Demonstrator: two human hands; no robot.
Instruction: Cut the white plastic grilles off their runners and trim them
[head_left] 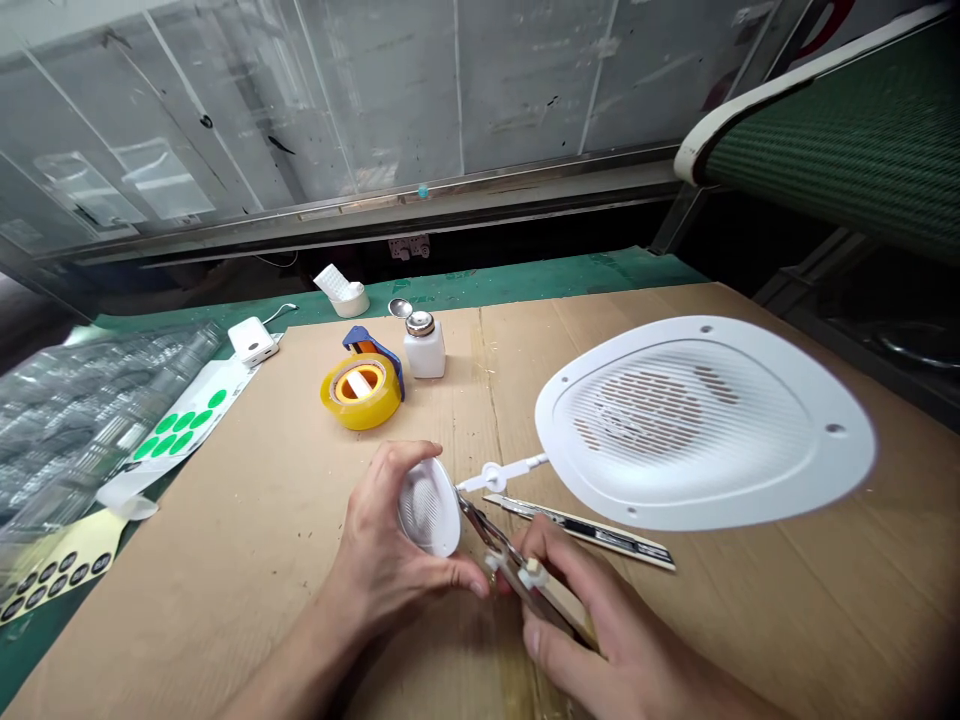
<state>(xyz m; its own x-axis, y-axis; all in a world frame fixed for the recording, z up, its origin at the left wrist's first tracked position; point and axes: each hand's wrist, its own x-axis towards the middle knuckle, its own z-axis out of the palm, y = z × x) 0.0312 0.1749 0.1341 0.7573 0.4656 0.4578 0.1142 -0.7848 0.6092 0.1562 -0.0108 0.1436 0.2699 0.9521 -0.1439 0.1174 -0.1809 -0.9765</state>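
Observation:
My left hand (382,545) grips a small white oval plastic grille piece (429,508) by its edge. My right hand (581,620) holds a pair of metal-jawed cutters (517,570) with pale handles, their jaws beside the small piece. A thin white plastic runner (496,478) reaches from that piece's rim toward a large white oval grille cover (697,425), which lies to the right on the cardboard. A utility knife (592,532) lies just beyond my right hand.
A yellow tape roll (361,392), a blue dispenser (373,350) and a metal-capped white bottle (424,345) stand on the cardboard (300,560). Left lie green dot stickers (180,430), black round labels (52,572) and stacked clear plastic trays (97,410). A green belt (825,130) runs upper right.

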